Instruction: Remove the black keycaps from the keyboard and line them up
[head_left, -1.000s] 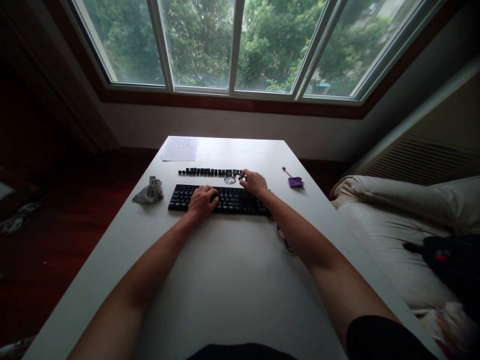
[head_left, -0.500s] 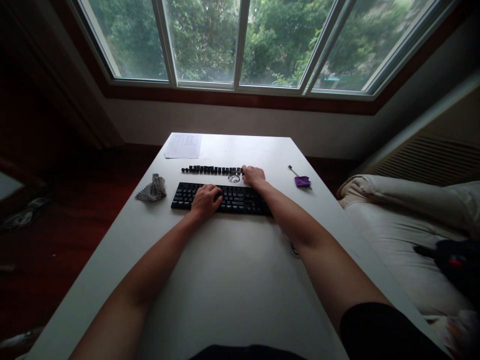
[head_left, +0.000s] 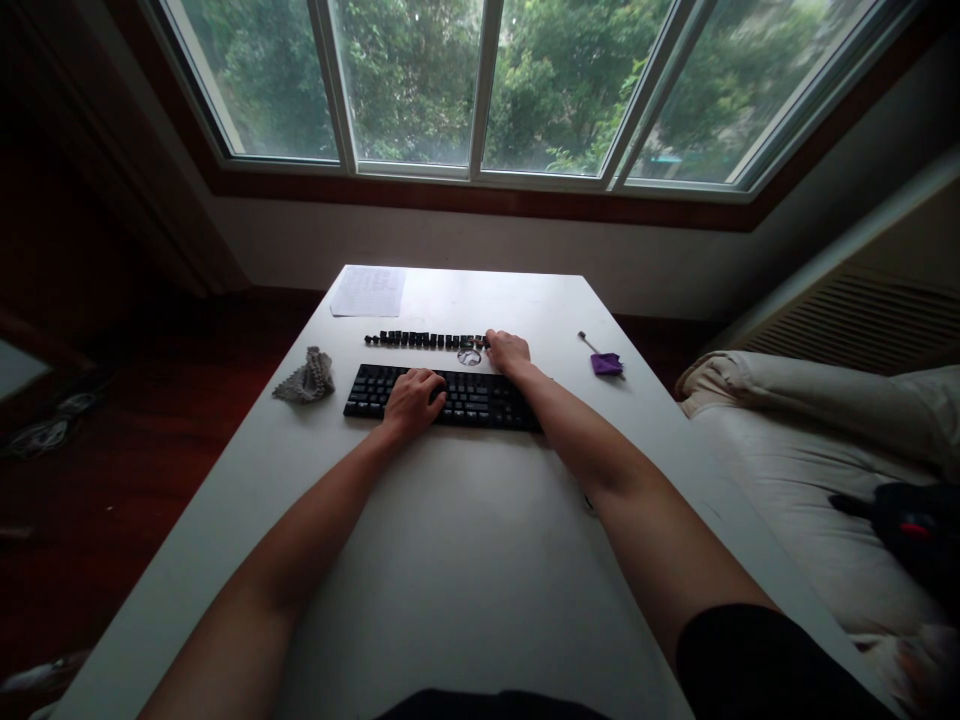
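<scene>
A black keyboard lies across the white table, and my left hand rests on its left half, thumb and fingers apart. Behind the keyboard runs a row of loose black keycaps. At the right end of that row is my right hand, its fingers pinched together at a dark keycap, partly hidden by the fingertips. Just left of this hand, between row and keyboard, lies a small shiny wire-like tool or ring. My right forearm covers the keyboard's right end.
A crumpled grey cloth lies left of the keyboard. To the right are a purple cloth or pouch and a small brush-like stick. A paper sheet lies at the table's far left, below the window. A sofa stands on the right.
Both hands stay in nearly the same places. The whole view has shifted very slightly; the objects on the table lie as before.
</scene>
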